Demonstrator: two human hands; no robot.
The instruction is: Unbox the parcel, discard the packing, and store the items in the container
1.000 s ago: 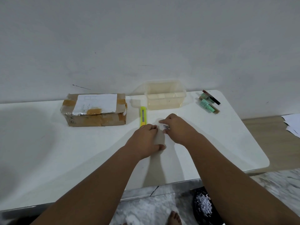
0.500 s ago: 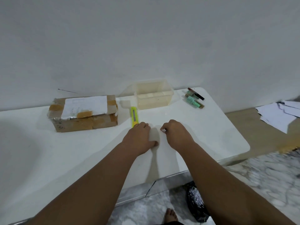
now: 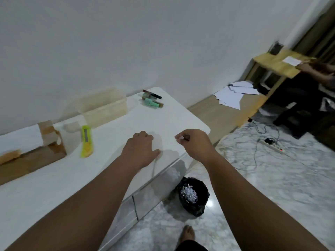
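Note:
The taped cardboard parcel point(image 3: 36, 156) lies at the left of the white table point(image 3: 54, 182), one end flap torn open. A yellow box cutter point(image 3: 86, 142) lies right of it. The clear plastic container point(image 3: 108, 109) stands by the wall. Small green and dark bottles point(image 3: 152, 101) lie at the far right corner. My left hand point(image 3: 141, 149) rests on the table with its fingers curled under; nothing shows in it. My right hand point(image 3: 196, 142) hovers over the table's right edge and pinches a small white paper scrap point(image 3: 181, 138).
A bin lined with a black bag point(image 3: 194, 198) holds shredded paper on the marble floor below the table's edge. White sheets point(image 3: 235, 95) lie on a low wooden ledge. A power strip with cables point(image 3: 272, 145) is on the floor. Another person point(image 3: 319, 69) sits far right.
The view has swung right and down. My right hand lifted off the table and moved right toward the edge with the scrap. My left hand stayed on the table.

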